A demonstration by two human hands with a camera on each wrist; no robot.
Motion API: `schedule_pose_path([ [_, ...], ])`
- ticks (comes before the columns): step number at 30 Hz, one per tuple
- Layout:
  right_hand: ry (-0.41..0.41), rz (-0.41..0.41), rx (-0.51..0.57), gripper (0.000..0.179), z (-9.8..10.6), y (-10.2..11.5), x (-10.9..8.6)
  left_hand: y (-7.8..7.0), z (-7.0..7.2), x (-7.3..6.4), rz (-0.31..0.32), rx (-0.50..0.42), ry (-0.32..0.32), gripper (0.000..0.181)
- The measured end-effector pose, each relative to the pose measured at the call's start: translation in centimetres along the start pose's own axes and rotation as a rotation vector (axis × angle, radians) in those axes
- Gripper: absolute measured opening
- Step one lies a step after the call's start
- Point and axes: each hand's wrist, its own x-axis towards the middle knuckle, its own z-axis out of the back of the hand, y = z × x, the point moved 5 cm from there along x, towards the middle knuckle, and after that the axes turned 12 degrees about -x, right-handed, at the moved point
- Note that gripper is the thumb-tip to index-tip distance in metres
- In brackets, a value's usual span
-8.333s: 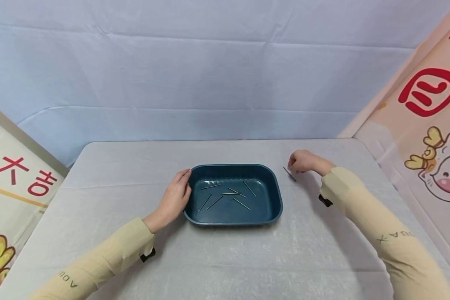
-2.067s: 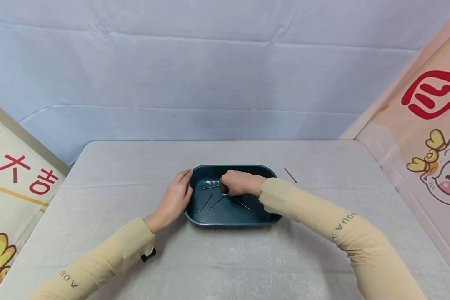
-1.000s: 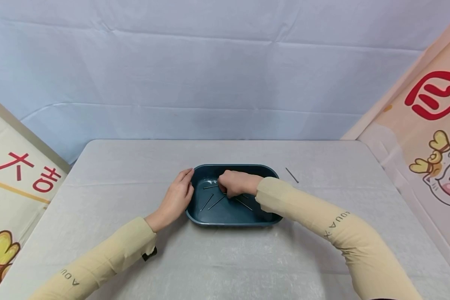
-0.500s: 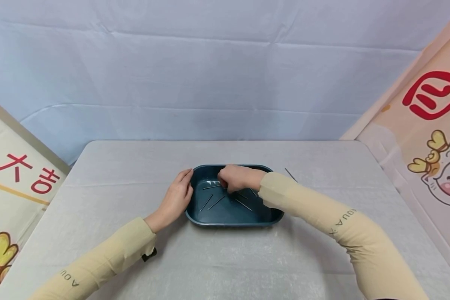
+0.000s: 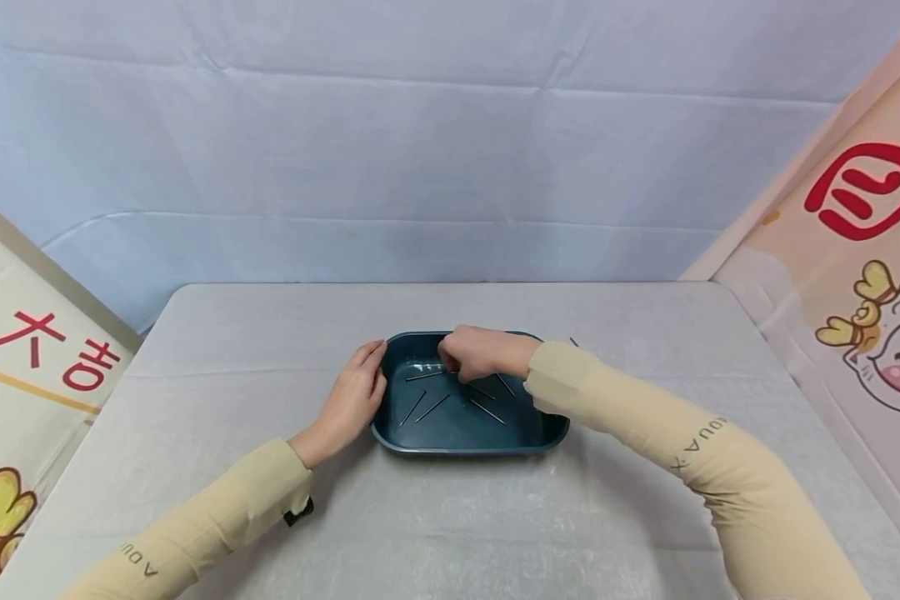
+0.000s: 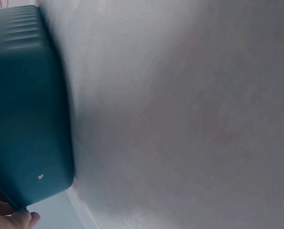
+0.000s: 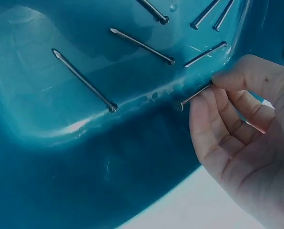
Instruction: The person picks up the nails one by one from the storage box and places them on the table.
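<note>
A dark teal rectangular tray stands on the table, with several metal nails lying scattered over its floor. At its far left corner my left hand grips the rim; in the left wrist view the thumb and fingers close over the edge from both sides. My right hand is inside the tray near the far wall. Between thumb and fingertips it pinches one nail, whose flat head points away from the fingers. In the head view this nail is mostly hidden under the hand.
Just right of the tray a single nail lies on the grey table cloth, mostly covered by the right sleeve. A pale hanging cloth backs the table, and printed cloths flank both sides.
My right hand has come from beside the table nail into the tray, taken hold of a nail, and risen slightly toward the far wall. My left hand stays on the rim.
</note>
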Motion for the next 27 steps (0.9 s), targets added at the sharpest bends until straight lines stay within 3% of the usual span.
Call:
schedule_pose_path([
  [9,-0.023,0.02,-0.022,0.017,0.6,-0.4,-0.6,0.0,0.0,-0.1,-0.001,-0.005,-0.011,0.041],
  [27,-0.051,-0.021,-0.012,0.016,1.6,-1.6,-2.0,0.1,-0.1,0.0,0.007,-0.011,-0.001,0.041],
])
